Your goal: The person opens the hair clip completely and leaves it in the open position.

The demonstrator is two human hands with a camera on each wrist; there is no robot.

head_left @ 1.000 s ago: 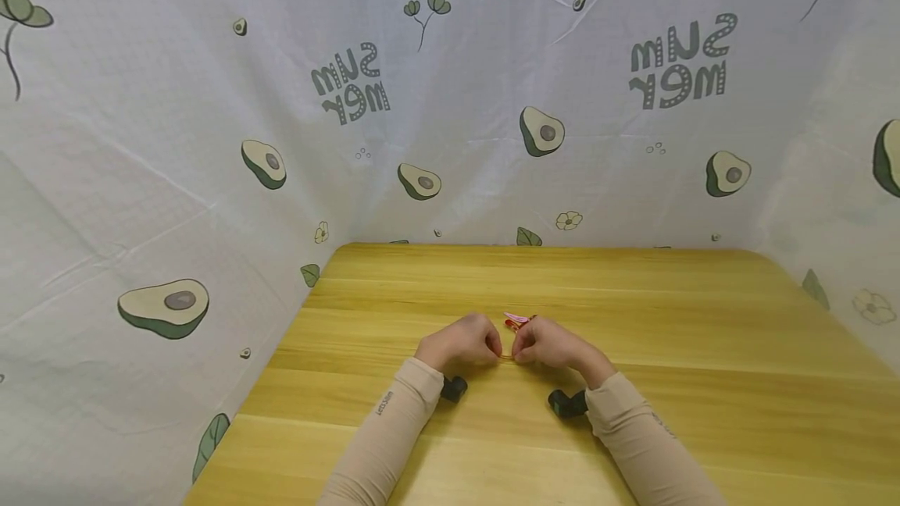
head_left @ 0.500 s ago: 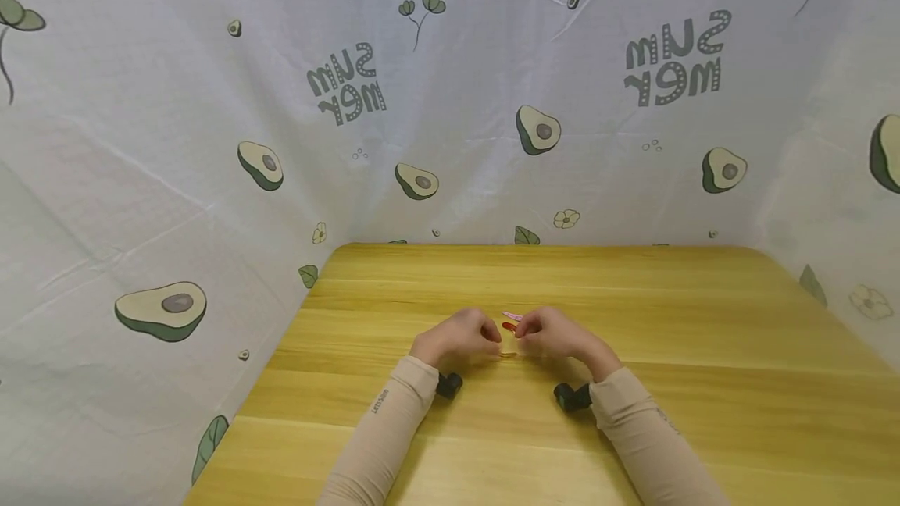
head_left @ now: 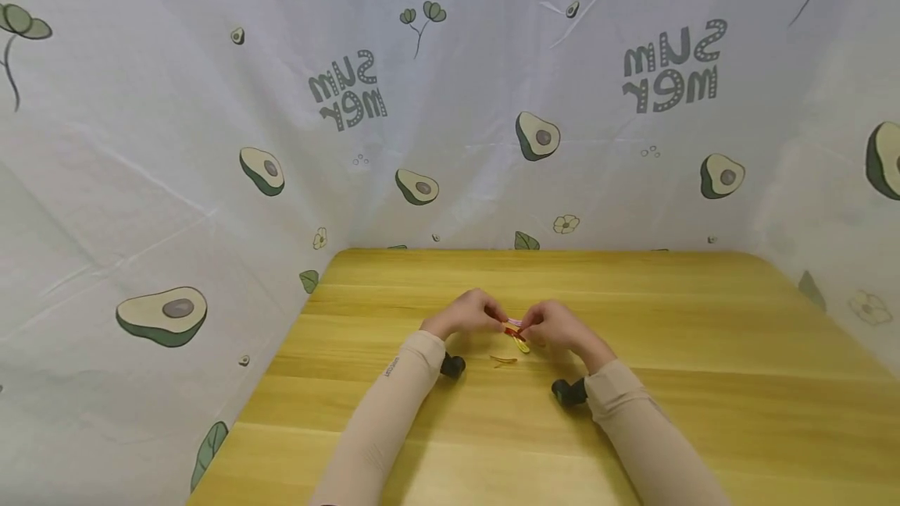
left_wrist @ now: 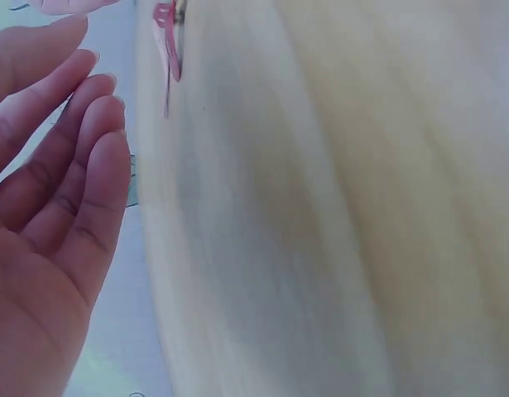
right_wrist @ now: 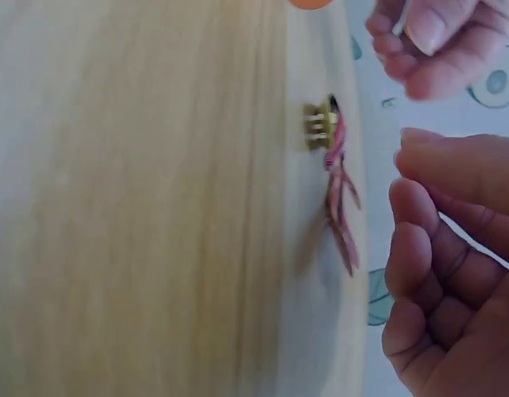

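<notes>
Pink hair clips [head_left: 514, 326] sit between both hands' fingertips, left hand [head_left: 469, 314] and right hand [head_left: 555, 326] pinching them.

Two hands, left [head_left: 469, 318] and right [head_left: 555, 328], above one wooden surface [head_left: 689, 334]. Between them, one small bunch of hair clips [head_left: 516, 328] in pink, red and yellow, exact number impossible to tell. One thin yellowish clip [head_left: 503, 361] apart on the wood. Two beige sleeves [head_left: 394, 404]. Two black wrist cameras [head_left: 452, 366]. One printed white cloth [head_left: 211, 139] behind, with two "SUMMER" prints and several avocados.
</notes>
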